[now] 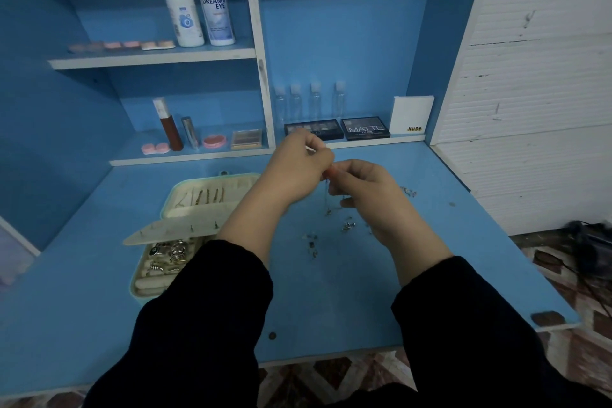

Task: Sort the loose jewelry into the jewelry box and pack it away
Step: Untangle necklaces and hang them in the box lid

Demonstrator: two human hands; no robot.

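— What were the hands doing?
— The left hand (298,172) and right hand (367,195) met fingertip to fingertip, both pinching a thin chain (328,200) that dangled below the fingers.
— And the jewelry box (172,195)?
— Open on the desk (331,291), down and left of the fingers. Loose pieces (347,225) lay just beneath them.

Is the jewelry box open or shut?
Open. The jewelry box lies with its lid folded back, chains showing inside it, and rings in the lower tray.
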